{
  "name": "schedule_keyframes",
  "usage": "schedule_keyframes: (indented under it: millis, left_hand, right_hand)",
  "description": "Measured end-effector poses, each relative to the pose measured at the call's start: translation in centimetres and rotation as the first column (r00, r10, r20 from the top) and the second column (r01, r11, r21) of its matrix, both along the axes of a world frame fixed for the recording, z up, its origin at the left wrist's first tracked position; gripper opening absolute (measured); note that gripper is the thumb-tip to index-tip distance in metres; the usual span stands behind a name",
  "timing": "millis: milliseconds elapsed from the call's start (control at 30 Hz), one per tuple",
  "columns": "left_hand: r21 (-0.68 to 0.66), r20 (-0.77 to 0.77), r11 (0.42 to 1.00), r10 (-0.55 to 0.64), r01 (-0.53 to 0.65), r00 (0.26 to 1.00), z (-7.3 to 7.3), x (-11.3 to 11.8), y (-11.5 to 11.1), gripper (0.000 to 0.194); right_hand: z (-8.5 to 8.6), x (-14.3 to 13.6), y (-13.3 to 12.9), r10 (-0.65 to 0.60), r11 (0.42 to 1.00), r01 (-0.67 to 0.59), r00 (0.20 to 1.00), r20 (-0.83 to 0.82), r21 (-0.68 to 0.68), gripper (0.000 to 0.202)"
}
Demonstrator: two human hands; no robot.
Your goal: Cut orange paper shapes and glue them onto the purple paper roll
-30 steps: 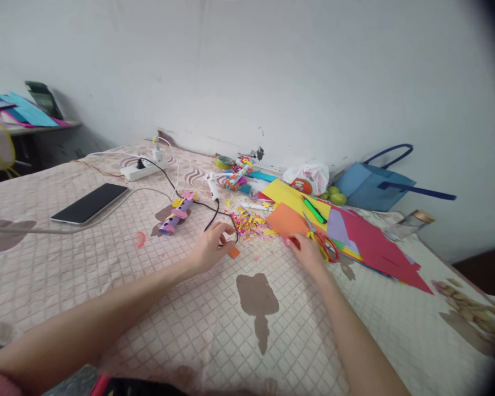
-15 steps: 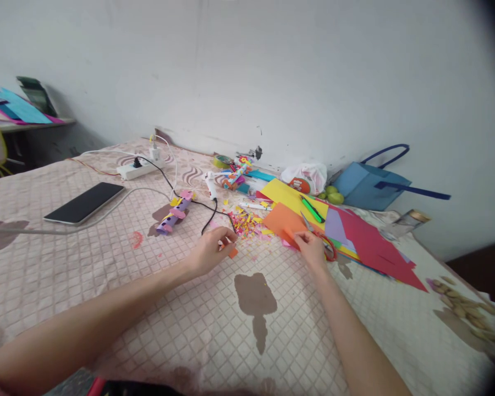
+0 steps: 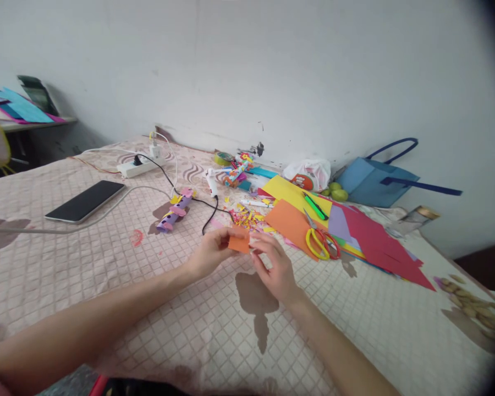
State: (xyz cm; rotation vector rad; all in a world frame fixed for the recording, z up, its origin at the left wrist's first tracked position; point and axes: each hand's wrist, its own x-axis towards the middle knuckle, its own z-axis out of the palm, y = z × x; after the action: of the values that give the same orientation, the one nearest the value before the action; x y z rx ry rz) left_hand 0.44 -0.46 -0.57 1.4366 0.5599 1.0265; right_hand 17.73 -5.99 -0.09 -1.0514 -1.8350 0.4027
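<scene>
Between my hands is a small orange paper piece [image 3: 239, 243]. The fingers of my left hand [image 3: 209, 252] pinch its left side. At its right edge are the fingertips of my right hand [image 3: 275, 265], curled close together and touching the paper. Just beyond lies a pile of yellow and pink paper scraps [image 3: 247, 219]. Scissors [image 3: 322, 242] with yellow and red handles rest on the larger orange sheet [image 3: 289, 219], right of my right hand. A purple paper roll [image 3: 175, 211] with yellow and pink pieces lies behind my left hand.
A white glue gun [image 3: 211, 183] with a black cord stands behind the scraps. Left are a phone [image 3: 86, 201] and a power strip [image 3: 138, 167]. A green cutter [image 3: 314, 207], a yellow sheet [image 3: 293, 192], red sheets [image 3: 381, 242] and a blue bag [image 3: 373, 180] lie right.
My right hand has moved left from the orange sheet and scissors to the small orange piece. My left hand has raised that piece slightly. The scissors now lie uncovered.
</scene>
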Motion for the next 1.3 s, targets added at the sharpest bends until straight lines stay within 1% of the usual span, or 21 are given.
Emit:
schedule_keyframes:
  millis: [67, 133, 200, 233, 300, 367, 467, 533, 633, 800, 967, 1133, 1300]
  left_hand:
    - [-0.013, 0.019, 1.0, 0.011, -0.011, 1.0, 0.2, -0.1, 0.0, 0.026]
    - [-0.002, -0.004, 1.0, -0.009, 0.009, 1.0, 0.5, -0.1, -0.2, 0.026]
    - [0.016, -0.051, 0.999, -0.045, 0.046, 0.998, 0.6, -0.1, -0.5, 0.024]
    - [0.016, -0.071, 0.998, -0.067, 0.068, 0.995, 0.6, 0.0, -0.7, 0.023]
    - [0.001, -0.092, 0.994, -0.107, 0.107, 0.99, 0.6, 0.1, -0.8, 0.02]
    - [-0.015, -0.096, 0.993, -0.12, 0.119, 0.988, 0.5, 0.2, -0.7, 0.02]
    - [-0.048, -0.1, 0.996, -0.08, 0.076, 0.992, 0.5, 0.2, -0.5, 0.021]
    - [-0.097, -0.101, 0.994, -0.055, 0.045, 0.993, 0.6, 0.2, -0.4, 0.022]
    - [-0.145, -0.096, 0.989, -0.046, 0.032, 0.994, 0.7, 0.1, -0.4, 0.024]
    - [-0.134, -0.101, 0.99, -0.052, 0.038, 0.994, 0.4, 0.2, -0.5, 0.026]
    - [-0.09, -0.163, 0.996, -0.007, -0.007, 0.987, 0.1, 0.2, -0.4, 0.028]
    - [-0.126, -0.135, 0.992, -0.043, 0.026, 0.99, 0.2, 0.2, -0.4, 0.037]
    - [-0.122, -0.159, 0.992, -0.057, 0.037, 0.986, 0.1, 0.3, -0.5, 0.044]
  right_hand:
    - [0.2, -0.3, 0.0, -0.002, 0.993, -0.02, 0.983, -0.186, -0.116, 0.029]
    - [0.2, -0.4, 0.1, 0.03, 0.961, -0.125, 0.933, -0.358, -0.247, 0.033]
    - [0.0, -0.4, 0.2, 0.042, 0.921, -0.21, 0.891, -0.452, -0.328, 0.033]
    - [-0.1, -0.5, 0.3, 0.03, 0.913, -0.215, 0.883, -0.469, -0.346, 0.032]
    - [-0.3, -0.5, 0.3, -0.005, 0.916, -0.183, 0.886, -0.464, -0.358, 0.03]
    - [-0.3, -0.6, 0.3, -0.024, 0.924, -0.153, 0.891, -0.453, -0.35, 0.029]
    - [0.0, -0.7, 0.1, -0.002, 0.93, -0.152, 0.909, -0.418, -0.334, 0.031]
    - [0.2, -0.8, 0.0, 0.019, 0.93, -0.152, 0.929, -0.37, -0.335, 0.032]
    - [0.4, -0.9, -0.2, 0.028, 0.929, -0.144, 0.946, -0.323, -0.34, 0.032]
    - [0.4, -1.0, -0.2, 0.016, 0.921, -0.146, 0.941, -0.339, -0.362, 0.033]
    - [0.2, -0.9, 0.0, -0.04, 0.926, -0.096, 0.937, -0.348, -0.365, 0.027]
    - [0.2, -0.9, 0.0, -0.048, 0.917, -0.106, 0.927, -0.371, -0.384, 0.023]
    - [-0.6, -1.0, 0.2, -0.074, 0.904, -0.107, 0.914, -0.398, -0.414, 0.02]
